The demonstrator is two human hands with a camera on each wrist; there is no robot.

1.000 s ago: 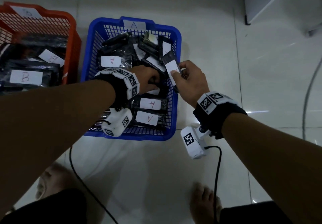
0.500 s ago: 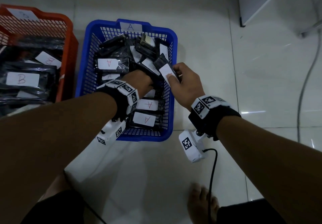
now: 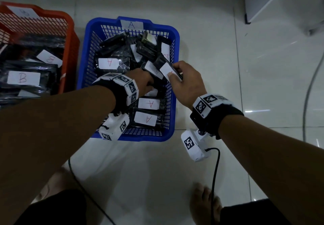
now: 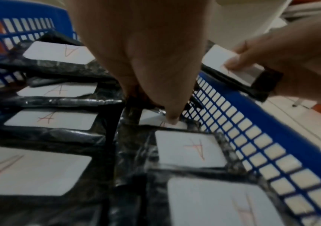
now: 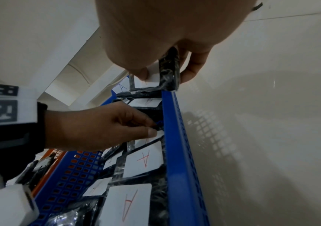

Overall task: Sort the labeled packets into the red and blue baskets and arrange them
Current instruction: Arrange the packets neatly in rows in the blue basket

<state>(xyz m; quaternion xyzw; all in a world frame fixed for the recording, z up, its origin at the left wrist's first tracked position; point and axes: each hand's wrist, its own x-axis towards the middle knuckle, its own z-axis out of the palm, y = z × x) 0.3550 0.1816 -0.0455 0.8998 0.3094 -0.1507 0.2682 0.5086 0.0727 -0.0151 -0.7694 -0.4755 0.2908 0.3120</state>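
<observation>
Reaching down into the blue basket (image 3: 175, 37), left hand (image 3: 142, 82) pinches a packet (image 4: 161, 120) by the right wall. Right hand (image 3: 187, 83) grips another packet (image 3: 169, 69) over the rim, thumb on its label.

red basket (image 3: 70, 32): cut off at left edge | its label: blurred | left hand (image 3: 142, 83) fingertips: hidden

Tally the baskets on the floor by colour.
Red basket: 1
Blue basket: 1
Total: 2
</observation>
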